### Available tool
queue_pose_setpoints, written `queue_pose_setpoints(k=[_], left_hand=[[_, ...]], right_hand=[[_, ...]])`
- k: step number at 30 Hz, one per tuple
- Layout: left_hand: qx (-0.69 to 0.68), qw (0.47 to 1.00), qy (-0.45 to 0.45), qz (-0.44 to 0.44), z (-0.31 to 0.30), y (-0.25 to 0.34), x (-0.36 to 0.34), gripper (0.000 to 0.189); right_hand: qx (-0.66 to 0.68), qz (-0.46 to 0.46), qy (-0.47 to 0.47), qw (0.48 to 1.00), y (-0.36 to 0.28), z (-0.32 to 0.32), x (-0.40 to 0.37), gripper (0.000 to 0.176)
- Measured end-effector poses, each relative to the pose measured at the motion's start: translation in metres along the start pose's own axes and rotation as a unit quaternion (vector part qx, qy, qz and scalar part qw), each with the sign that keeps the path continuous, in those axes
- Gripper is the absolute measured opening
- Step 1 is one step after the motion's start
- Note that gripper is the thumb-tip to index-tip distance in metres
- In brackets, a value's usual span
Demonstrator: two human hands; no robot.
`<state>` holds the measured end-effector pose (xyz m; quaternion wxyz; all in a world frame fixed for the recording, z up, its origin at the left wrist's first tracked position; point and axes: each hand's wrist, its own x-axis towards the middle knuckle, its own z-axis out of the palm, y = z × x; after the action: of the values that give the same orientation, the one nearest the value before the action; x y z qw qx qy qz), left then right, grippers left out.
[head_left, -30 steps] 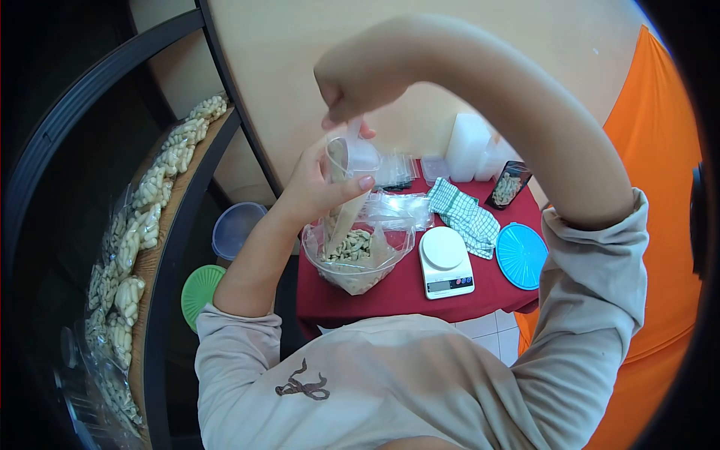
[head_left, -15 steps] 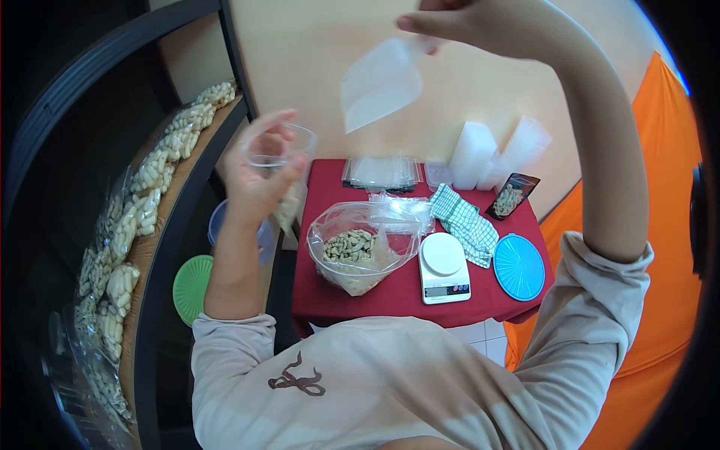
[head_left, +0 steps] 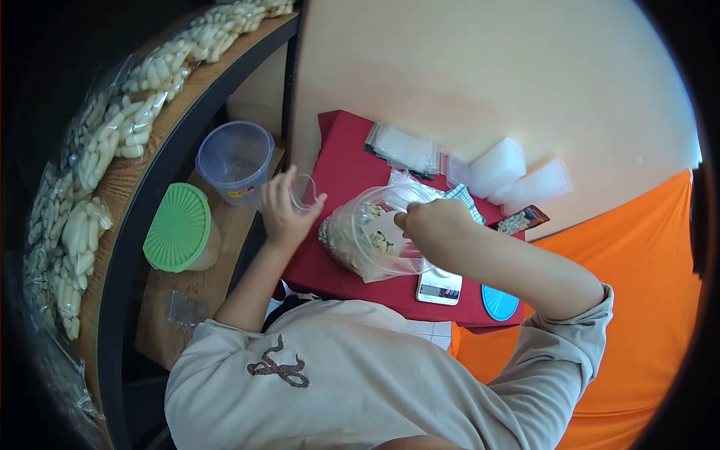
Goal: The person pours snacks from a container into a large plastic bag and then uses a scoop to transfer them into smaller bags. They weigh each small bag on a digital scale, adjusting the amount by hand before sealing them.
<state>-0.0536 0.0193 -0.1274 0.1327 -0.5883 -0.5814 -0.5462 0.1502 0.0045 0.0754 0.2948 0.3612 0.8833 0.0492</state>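
Observation:
My left hand (head_left: 282, 214) grips a small clear plastic cup (head_left: 305, 196) between thumb and fingers, just left of a large clear plastic bag (head_left: 346, 251) with a wide round mouth. In the bag lie small pale snack pieces (head_left: 380, 241), partly hidden by the plastic. My right hand (head_left: 435, 229) is closed on a white plastic scoop (head_left: 389, 228), whose blade reaches into the bag's mouth. Beneath my right forearm, a white kitchen scale (head_left: 439, 288) is partly covered.
On the red-covered table (head_left: 341, 142) are clear pouches (head_left: 405, 148), stacked white containers (head_left: 499, 167), a filled pouch (head_left: 523, 220), a checked cloth (head_left: 466, 201) and a blue lid (head_left: 500, 302). Left, shelves hold bagged snacks (head_left: 154, 71), a purple bucket (head_left: 236, 157) and a green-lidded tub (head_left: 178, 229).
My right hand has come down from high up, bringing the scoop into the bag. My left hand, still holding the cup, is now lower and beside the bag. The view has shifted and tilted.

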Motion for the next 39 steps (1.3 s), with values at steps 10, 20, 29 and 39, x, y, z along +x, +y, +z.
queue_pose_setpoints(k=[10, 20, 29, 39], left_hand=[[0.044, 0.998, 0.028, 0.033, 0.027, -0.002, -0.053, 0.048], [-0.017, 1.0, 0.002, 0.012, 0.042, -0.007, -0.069, 0.035], [-0.016, 1.0, 0.016, 0.014, 0.042, -0.007, -0.068, 0.031], [-0.034, 0.999, 0.003, 0.0, 0.038, -0.006, -0.07, 0.032]], right_hand=[[-0.101, -0.126, 0.075, 0.984, 0.026, 0.165, 0.1, 0.02], [0.081, 0.018, 0.065, 0.994, 0.006, 0.13, 0.114, 0.012], [0.6, 0.182, 0.058, 0.777, -0.002, 0.151, 0.115, 0.015], [0.804, 0.238, 0.055, 0.543, -0.005, 0.166, 0.117, 0.017]])
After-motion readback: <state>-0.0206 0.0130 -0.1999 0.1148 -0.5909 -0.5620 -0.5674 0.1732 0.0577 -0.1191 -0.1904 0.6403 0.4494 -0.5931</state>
